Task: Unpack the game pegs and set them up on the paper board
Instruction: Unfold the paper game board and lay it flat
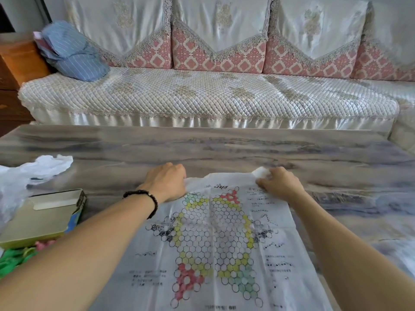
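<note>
The paper board, a creased white sheet printed with a star of circles in red, green, yellow and black, lies spread on the table before me. My left hand rests on its far left corner with fingers curled under. My right hand pinches the far right corner, which is folded up. Green and pink game pegs lie at the left edge, partly hidden by my left forearm and the box.
An open cardboard box sits left of the board. A crumpled white plastic bag lies behind it. The marble-patterned table stretches toward a covered sofa with a blue striped bundle.
</note>
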